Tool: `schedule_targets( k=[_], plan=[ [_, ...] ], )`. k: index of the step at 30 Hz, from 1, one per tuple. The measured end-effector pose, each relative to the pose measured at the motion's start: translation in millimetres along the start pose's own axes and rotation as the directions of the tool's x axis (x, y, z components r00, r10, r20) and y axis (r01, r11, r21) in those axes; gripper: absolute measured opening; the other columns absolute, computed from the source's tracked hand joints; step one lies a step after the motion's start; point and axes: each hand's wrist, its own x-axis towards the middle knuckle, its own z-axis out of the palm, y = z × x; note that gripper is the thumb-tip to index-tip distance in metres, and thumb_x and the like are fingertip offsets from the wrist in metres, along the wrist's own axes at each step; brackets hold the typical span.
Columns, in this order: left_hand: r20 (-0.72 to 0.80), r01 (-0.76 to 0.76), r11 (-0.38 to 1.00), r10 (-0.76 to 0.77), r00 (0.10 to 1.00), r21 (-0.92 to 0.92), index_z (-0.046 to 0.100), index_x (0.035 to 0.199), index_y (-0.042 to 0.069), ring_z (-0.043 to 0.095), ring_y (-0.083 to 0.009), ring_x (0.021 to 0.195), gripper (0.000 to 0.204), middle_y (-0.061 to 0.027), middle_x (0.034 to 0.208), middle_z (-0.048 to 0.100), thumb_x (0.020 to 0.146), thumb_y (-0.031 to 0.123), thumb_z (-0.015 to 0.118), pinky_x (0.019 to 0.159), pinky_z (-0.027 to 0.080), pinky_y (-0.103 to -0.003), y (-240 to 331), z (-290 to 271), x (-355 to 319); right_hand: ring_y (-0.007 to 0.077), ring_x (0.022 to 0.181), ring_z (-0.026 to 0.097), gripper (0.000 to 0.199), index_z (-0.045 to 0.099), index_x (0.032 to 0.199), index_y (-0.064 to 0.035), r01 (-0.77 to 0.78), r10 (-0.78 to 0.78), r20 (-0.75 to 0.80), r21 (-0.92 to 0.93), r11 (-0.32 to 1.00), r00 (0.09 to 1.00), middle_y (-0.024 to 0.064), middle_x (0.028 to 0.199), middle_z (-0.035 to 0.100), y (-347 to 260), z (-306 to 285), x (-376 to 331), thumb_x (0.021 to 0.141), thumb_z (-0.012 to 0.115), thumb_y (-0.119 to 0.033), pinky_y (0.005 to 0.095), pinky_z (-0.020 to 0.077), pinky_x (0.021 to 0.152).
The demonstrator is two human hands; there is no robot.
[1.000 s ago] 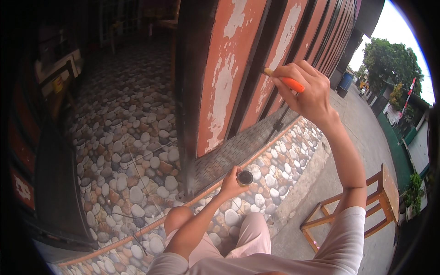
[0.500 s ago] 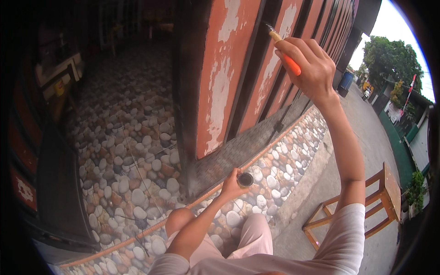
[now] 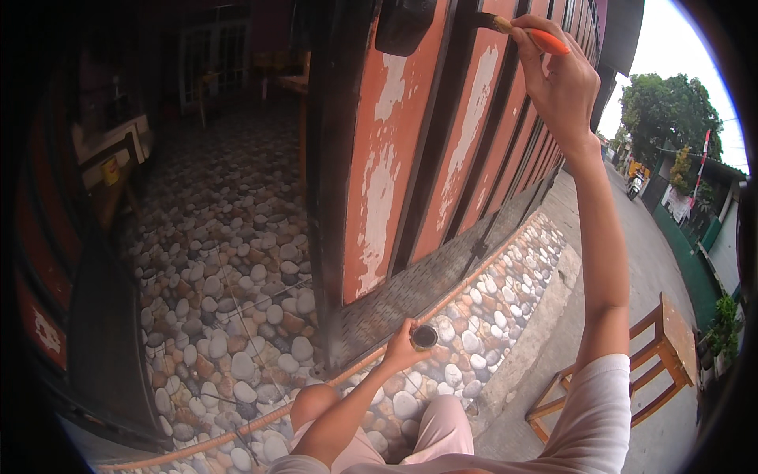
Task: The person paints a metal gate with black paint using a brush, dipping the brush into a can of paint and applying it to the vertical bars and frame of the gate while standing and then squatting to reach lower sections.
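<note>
My right hand (image 3: pixel 559 79) is raised in front of the fence, closed around the orange handle of a paintbrush (image 3: pixel 542 41). The dark bristles point left and appear to meet a black upright bar near the top of the fence (image 3: pixel 384 182). Its orange-red slats have pale patches where paint has peeled, with black bars between them. Lower down, my left hand (image 3: pixel 403 350) grips a small round container (image 3: pixel 424 338) with dark contents, held above the pebble-patterned ground. The fingers on the container's far side are partly hidden.
A wooden stool (image 3: pixel 659 347) stands on the grey lane at the right. The gate opening at the left leads to a dim area with a pebble-patterned floor (image 3: pixel 229 276). A black box-shaped part (image 3: pixel 405 28) sits high on the fence. Farther down the lane is a motorbike (image 3: pixel 636 183).
My right hand has moved up and slightly right with the paintbrush, which now lies nearer level. The view has tilted upward, bringing the black box-shaped part into sight. My left hand still holds the container.
</note>
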Motion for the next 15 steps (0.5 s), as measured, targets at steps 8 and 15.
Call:
schedule_targets(
  k=[8, 15],
  plan=[
    [-0.023, -0.013, 1.000, 0.013, 1.000, 0.016, 0.042, 0.118, 0.010, 0.062, -0.0354, 0.106, 0.073, -0.0150, 0.114, 0.062, 0.063, 0.028, 0.086, 0.088, 0.049, -0.043, -0.1, -6.2, -3.6, 0.0145, 0.052, 0.057, 0.021, 0.068, 0.096, -0.0114, -0.078, 0.018, 0.349, 0.161, 0.984, 0.937, 0.0032, 0.070, 0.065, -30.1, -20.2, -14.4, 0.092, 0.069, -0.032, 0.0278, 0.0438, 0.048],
    [-0.030, -0.041, 0.998, 0.042, 0.999, 0.040, 0.042, 0.118, 0.009, 0.061, -0.0346, 0.107, 0.072, -0.0152, 0.114, 0.061, 0.064, 0.027, 0.086, 0.090, 0.049, -0.043, 0.8, -1.3, -1.6, 0.0145, 0.056, 0.056, 0.025, 0.066, 0.112, -0.0085, -0.110, 0.112, 0.187, -0.021, 0.994, 0.976, 0.0004, 0.078, 0.068, 20.2, 1.0, 15.8, 0.095, 0.065, -0.026, 0.0245, 0.0448, 0.054]
  ],
)
